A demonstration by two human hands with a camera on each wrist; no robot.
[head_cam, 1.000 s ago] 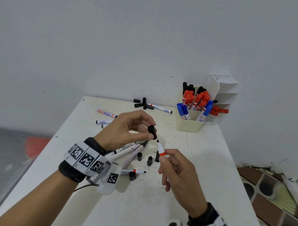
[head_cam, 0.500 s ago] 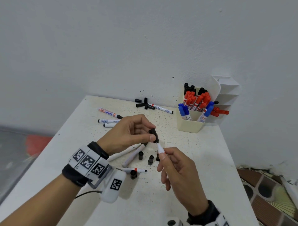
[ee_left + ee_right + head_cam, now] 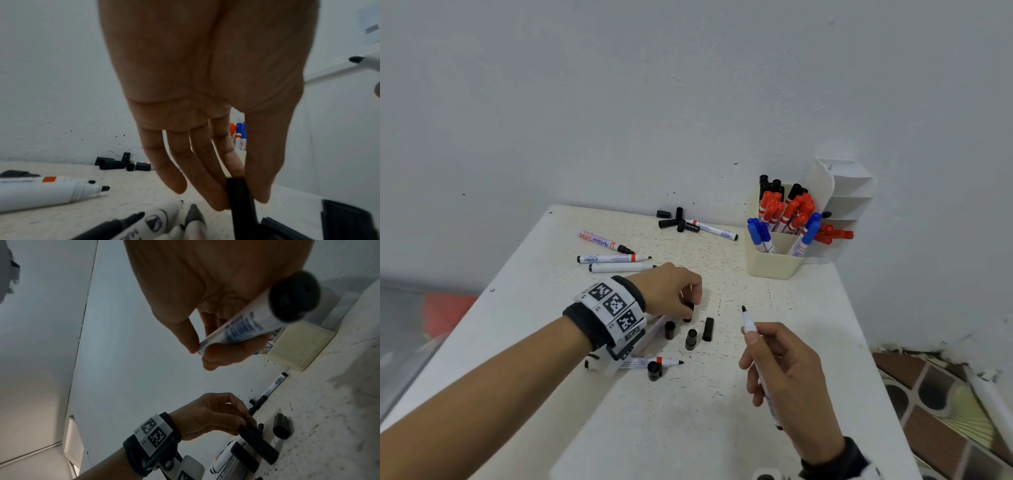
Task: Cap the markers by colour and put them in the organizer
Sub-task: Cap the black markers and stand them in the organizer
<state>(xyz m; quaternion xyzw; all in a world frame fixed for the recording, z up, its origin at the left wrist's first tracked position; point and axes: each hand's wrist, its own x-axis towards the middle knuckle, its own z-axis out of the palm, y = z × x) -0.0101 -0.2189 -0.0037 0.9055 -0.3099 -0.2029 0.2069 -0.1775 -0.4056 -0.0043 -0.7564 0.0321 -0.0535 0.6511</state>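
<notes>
Over table, left grip (image 3: 674, 291) pinches black cap (image 3: 688, 311).

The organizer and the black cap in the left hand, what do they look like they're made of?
The organizer looks like moulded plastic, cream and matte: smooth thin walls, rounded corners, no grain. The black cap, pinched by the left hand, looks like hard plastic with a dull sheen; its straight edges keep their shape in the grip. Neither can be confirmed by sight alone.
</notes>
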